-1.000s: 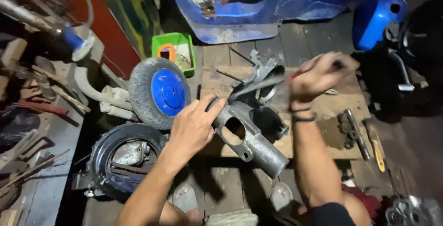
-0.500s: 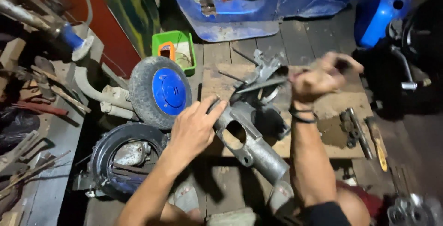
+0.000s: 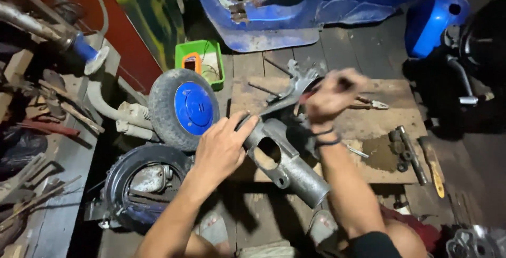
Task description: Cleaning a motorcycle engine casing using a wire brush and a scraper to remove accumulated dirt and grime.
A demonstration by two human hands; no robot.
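A grey metal steering tube (image 3: 290, 171) with an oval hole lies slanted on a wooden board (image 3: 390, 126). Its bent upper arm (image 3: 287, 94) points away from me. My left hand (image 3: 224, 147) rests flat on the tube's upper left side and steadies it. My right hand (image 3: 332, 94) is blurred and clenched just above the arm's end, with dark bands on its wrist. It grips a thin tool with a reddish handle, whose tip I cannot make out.
A small wheel with a blue hub (image 3: 182, 108) leans at the left, above a black tyre (image 3: 139, 184). A green tray (image 3: 203, 63), a blue scooter body (image 3: 295, 10) and a blue cover (image 3: 432, 21) lie beyond. Pliers (image 3: 371, 102) and several tools (image 3: 411, 155) lie on the board.
My right hand has moved left and down with the tool, from over the board's right part to the tube's upper arm. My left hand has stayed on the tube.
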